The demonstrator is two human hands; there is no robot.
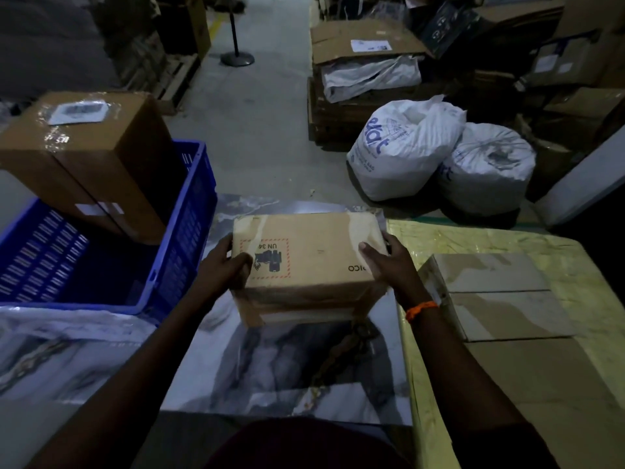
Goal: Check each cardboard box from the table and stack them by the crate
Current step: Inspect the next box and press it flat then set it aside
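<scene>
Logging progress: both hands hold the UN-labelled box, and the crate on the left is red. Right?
The head view shows the crate is blue, not red. The left hand and right hand do hold the UN-labelled box.

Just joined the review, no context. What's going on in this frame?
A person is holding a cardboard box with a battery-hazard label in both hands, the left hand and right hand gripping opposite ends above the marble-patterned table. A taller taped box sits at the far corner of the blue crate on the left. More flat boxes wait on the right.
</scene>
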